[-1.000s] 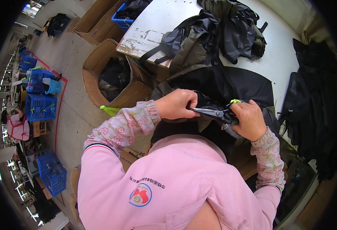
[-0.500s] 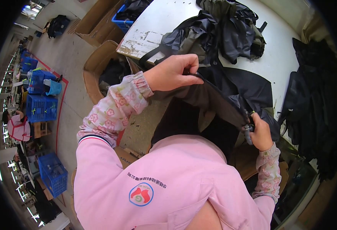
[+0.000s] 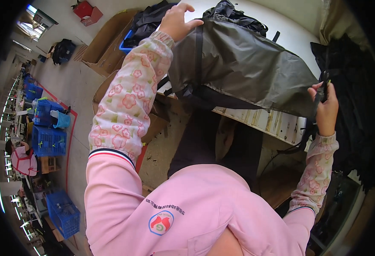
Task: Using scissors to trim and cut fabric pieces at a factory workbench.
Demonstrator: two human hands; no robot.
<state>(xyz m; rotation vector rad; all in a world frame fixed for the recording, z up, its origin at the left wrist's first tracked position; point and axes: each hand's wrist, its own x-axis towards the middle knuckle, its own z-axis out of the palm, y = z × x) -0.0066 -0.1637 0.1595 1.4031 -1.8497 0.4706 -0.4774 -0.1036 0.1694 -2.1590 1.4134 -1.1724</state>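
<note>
A large olive-grey and black fabric bag piece (image 3: 247, 59) is spread between my hands, over the front of the white table. A dark strap runs down its left part. At its upper left corner is my left hand (image 3: 177, 22), index finger and thumb apart, the thumb tip touching the edge. My right hand (image 3: 326, 106) is closed on the bag's right end. A narrow dark item with a yellow-green spot (image 3: 325, 81) sticks up from those fingers; its kind is unclear.
More black fabric (image 3: 238, 15) lies crumpled on the white table (image 3: 288, 32). Dark pieces (image 3: 350, 111) hang on the right. To the left stand cardboard boxes (image 3: 106, 47) and a blue crate full of black goods. Farther left, a person in pink sits among blue crates (image 3: 48, 141).
My hands have moved up and apart, the left toward the back and the right outward. The bag piece has been spread from a folded bunch, and its olive side now shows.
</note>
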